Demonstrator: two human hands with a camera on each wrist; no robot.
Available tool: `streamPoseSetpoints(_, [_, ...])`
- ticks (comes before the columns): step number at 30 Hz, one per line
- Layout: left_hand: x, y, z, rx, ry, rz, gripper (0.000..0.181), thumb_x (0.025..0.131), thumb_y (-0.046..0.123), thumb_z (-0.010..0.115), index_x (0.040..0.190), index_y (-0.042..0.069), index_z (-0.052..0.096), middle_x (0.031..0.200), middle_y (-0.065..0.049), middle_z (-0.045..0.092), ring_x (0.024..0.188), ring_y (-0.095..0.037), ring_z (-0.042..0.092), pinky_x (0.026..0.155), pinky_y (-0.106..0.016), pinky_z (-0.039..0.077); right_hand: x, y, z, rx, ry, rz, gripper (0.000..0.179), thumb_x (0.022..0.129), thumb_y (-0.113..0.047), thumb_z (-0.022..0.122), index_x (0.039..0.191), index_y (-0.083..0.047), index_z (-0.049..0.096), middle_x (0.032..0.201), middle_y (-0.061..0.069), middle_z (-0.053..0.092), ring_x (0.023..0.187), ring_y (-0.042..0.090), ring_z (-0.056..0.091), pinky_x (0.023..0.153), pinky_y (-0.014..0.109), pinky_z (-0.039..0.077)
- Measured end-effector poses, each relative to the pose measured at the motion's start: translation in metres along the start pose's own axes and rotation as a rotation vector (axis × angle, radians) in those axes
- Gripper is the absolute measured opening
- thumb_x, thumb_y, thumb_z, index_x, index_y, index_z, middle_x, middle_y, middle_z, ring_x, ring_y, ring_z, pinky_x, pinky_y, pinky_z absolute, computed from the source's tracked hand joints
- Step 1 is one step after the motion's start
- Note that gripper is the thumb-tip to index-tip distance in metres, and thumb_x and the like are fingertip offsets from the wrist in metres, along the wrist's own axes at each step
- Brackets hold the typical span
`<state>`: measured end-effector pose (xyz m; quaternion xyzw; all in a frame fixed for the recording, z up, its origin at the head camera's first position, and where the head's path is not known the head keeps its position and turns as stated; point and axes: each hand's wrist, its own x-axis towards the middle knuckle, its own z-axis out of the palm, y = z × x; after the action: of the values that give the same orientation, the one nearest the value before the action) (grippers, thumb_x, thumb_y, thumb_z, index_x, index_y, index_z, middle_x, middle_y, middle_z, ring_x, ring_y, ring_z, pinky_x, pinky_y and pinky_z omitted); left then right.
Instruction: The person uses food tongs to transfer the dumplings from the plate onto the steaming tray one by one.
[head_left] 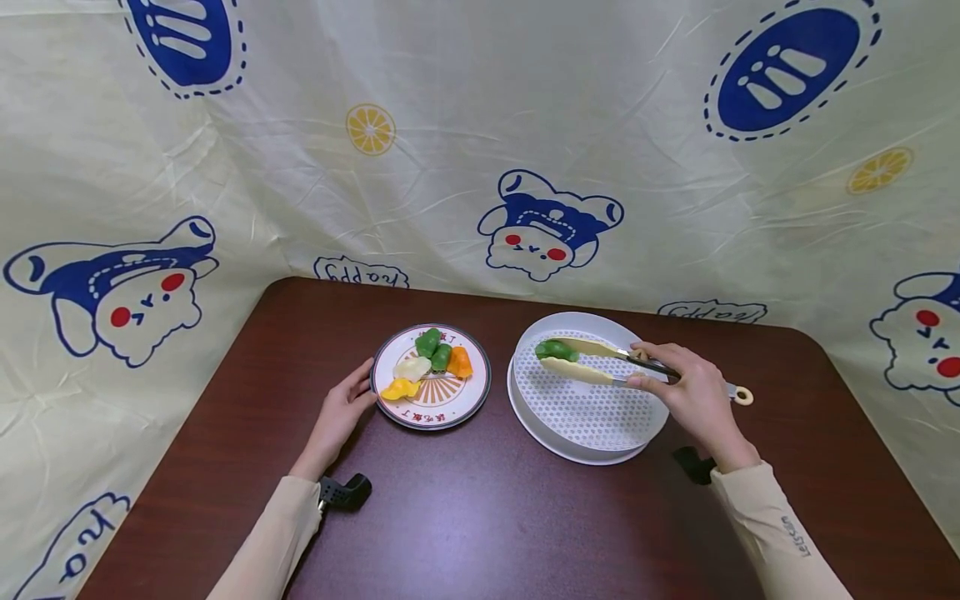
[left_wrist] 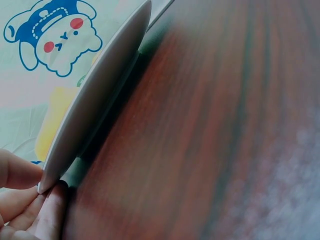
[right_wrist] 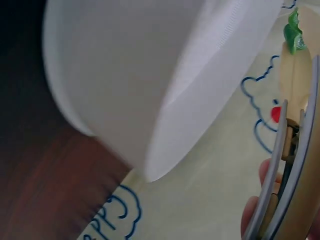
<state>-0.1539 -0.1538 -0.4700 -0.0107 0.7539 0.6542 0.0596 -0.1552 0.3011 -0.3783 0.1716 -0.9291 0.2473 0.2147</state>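
Note:
My left hand (head_left: pixel 343 414) pinches the rim of a round white plate (head_left: pixel 397 342) with a dark edge; in the left wrist view the thumb is above and the fingers (left_wrist: pixel 52 207) below. On the plate lie two green dumpling-like pieces (head_left: pixel 441 358), a white one (head_left: pixel 412 369), a yellow one (head_left: pixel 401 389) and an orange one (head_left: pixel 459 362). My right hand (head_left: pixel 693 392) grips metal tongs (head_left: pixel 581 372) with cream tips. Between those tips, over the perforated white steamer basket (head_left: pixel 600 412), is a green dumpling-like piece (head_left: pixel 557 350), also visible in the right wrist view.
A dark brown wooden table (head_left: pixel 465 517) carries everything. Under the steamer basket sits a wider white base (head_left: pixel 536 433), a short gap right of the plate. Behind the table hangs a pale cloth (head_left: pixel 435 208) with cartoon prints.

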Motion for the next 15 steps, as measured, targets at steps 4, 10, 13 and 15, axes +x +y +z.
streamPoseSetpoints(4, [0.000,-0.001,0.000,-0.006,0.000,0.004,0.055,0.097,-0.001,0.046,0.149,0.001,0.029,0.151,-0.016,0.031,0.132,-0.030,0.037,0.100,-0.025,0.036,0.000,0.010,0.001,-0.005,0.002,0.006,0.048,0.068,-0.014,0.085,0.113,-0.006,0.070,0.099,0.007,0.068,0.072,0.012,0.049,0.058,0.023,0.035])
streamPoseSetpoints(10, [0.001,-0.002,0.000,-0.017,0.004,0.013,0.055,0.096,-0.002,0.047,0.149,0.001,0.030,0.151,-0.016,0.032,0.131,-0.030,0.039,0.096,-0.018,0.038,0.000,0.021,0.002,-0.005,-0.002,0.027,0.048,0.068,-0.014,0.085,0.113,-0.007,0.070,0.100,0.008,0.068,0.081,0.020,0.056,0.065,0.029,0.038])
streamPoseSetpoints(13, [0.001,-0.003,0.000,-0.003,0.006,0.008,0.055,0.096,-0.001,0.047,0.149,0.001,0.030,0.151,-0.015,0.032,0.131,-0.029,0.039,0.098,-0.022,0.038,0.000,0.026,0.003,-0.003,-0.010,0.039,0.048,0.069,-0.014,0.085,0.114,-0.007,0.069,0.100,0.009,0.067,0.084,0.023,0.057,0.067,0.032,0.038])
streamPoseSetpoints(15, [0.001,-0.003,-0.001,0.005,0.007,0.004,0.055,0.096,-0.001,0.047,0.149,0.001,0.030,0.151,-0.015,0.032,0.131,-0.029,0.038,0.101,-0.026,0.037,0.000,0.029,0.003,-0.002,-0.013,0.046,0.048,0.069,-0.014,0.085,0.114,-0.007,0.069,0.100,0.010,0.067,0.085,0.024,0.057,0.068,0.035,0.037])
